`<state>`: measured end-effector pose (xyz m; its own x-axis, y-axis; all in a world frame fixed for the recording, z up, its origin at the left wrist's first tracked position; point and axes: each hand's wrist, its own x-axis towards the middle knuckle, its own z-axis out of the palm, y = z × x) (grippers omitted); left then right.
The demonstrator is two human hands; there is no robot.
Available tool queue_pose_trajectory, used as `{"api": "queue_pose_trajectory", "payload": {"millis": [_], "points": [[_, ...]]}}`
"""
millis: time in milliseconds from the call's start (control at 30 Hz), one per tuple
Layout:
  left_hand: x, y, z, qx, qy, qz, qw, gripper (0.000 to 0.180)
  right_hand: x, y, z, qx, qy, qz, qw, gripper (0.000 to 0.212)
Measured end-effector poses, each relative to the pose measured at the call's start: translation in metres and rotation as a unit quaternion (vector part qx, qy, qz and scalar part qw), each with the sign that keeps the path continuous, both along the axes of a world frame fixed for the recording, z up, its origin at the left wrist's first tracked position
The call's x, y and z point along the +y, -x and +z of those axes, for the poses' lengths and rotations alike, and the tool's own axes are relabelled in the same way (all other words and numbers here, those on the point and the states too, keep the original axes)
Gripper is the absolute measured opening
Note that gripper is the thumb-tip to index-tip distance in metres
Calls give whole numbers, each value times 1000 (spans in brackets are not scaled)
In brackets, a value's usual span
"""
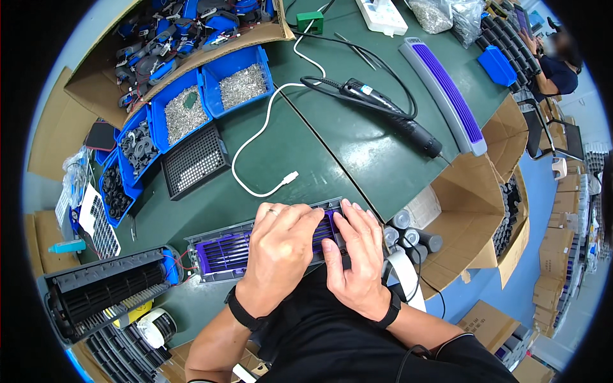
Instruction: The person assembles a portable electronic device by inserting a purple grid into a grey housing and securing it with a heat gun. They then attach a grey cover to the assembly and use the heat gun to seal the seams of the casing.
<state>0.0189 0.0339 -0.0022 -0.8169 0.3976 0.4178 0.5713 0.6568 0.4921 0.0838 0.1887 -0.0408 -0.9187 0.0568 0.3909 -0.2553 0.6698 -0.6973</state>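
Note:
In front of my body lies a long dark grey housing, with a purple slatted grille [220, 253] in it. My left hand [276, 258] is bent over the middle of the grille, its fingertips closed on the slats near the right end. Beside it, my right hand [357, 258] rests against the housing's right end, fingers stretched and thumb apart. The hands hide much of that end. Thin red wires run from the housing's left end to a second open dark housing [105, 290] with a black ribbed roller inside.
Blue bins [246, 83] of small metal and dark parts stand at the left back, below a large carton [96, 89]. A white cable [255, 137], a black electric screwdriver [396, 118] and a grey-purple panel [444, 92] lie beyond. Cartons [469, 223] stand right; another person sits far right.

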Motion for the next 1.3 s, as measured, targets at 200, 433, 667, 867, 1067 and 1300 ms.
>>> {"api": "queue_pose_trajectory", "payload": {"millis": [200,433,667,867,1067,1300], "points": [[4,-4,-1,7,4,24,1000,22,-1,0,-1,1,-17,4,1000,48],[8,-4,-2,11,6,33,999,20,-1,1,0,-2,-12,-1,1000,50],[-2,-8,10,23,67,91,993,15,0,3,1,-2,7,2,1000,49],[-15,-12,11,-2,88,57,994,29,5,2,5,-17,-29,12,999,43],[-20,-18,7,13,50,68,996,37,2,-3,4,-45,-28,14,998,40],[-24,-19,2,-2,-7,42,999,36,-2,-5,1,-41,-18,7,999,40]]}}
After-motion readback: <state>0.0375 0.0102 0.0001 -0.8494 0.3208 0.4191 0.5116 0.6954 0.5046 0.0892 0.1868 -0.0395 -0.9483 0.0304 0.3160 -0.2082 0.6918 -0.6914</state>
